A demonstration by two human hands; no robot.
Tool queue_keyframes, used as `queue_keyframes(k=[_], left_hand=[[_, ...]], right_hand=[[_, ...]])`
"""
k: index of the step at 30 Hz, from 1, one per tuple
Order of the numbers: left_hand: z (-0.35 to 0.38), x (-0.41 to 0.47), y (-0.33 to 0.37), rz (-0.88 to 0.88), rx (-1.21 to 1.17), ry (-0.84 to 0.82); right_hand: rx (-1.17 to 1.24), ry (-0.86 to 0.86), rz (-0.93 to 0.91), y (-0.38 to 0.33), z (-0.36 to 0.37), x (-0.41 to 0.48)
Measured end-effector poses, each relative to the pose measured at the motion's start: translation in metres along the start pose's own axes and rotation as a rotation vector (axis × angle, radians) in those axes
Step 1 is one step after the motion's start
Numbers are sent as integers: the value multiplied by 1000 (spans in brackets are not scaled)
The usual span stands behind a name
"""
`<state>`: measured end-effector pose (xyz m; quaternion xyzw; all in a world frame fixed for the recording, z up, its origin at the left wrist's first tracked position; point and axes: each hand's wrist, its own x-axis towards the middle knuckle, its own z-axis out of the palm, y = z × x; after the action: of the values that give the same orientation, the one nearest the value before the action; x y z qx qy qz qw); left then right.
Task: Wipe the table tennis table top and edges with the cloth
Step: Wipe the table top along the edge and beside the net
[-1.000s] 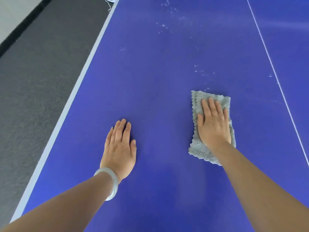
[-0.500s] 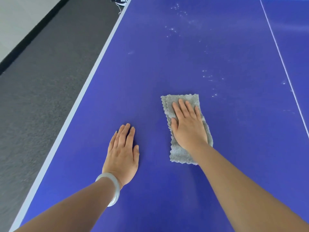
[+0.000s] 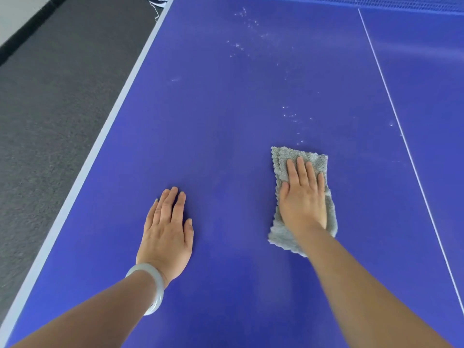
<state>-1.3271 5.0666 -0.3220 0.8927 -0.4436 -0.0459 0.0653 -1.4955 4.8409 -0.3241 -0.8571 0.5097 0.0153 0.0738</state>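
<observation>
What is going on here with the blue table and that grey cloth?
A person is wiping a blue table tennis table. The right hand presses flat on a folded grey cloth. The left hand, with a pale bangle at the wrist, rests flat on the bare top. White specks beyond the cloth are not yet wiped.

Open table top (image 3: 226,109) spreads ahead to the net (image 3: 401,1); the left hand (image 3: 167,237) lies flat left of the cloth (image 3: 311,159).
</observation>
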Motion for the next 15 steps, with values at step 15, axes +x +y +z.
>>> queue_keyframes(k=[15], left_hand=[[-5,0,6,4,-23,-2]], right_hand=[[18,-3,93,89,-11,-34]])
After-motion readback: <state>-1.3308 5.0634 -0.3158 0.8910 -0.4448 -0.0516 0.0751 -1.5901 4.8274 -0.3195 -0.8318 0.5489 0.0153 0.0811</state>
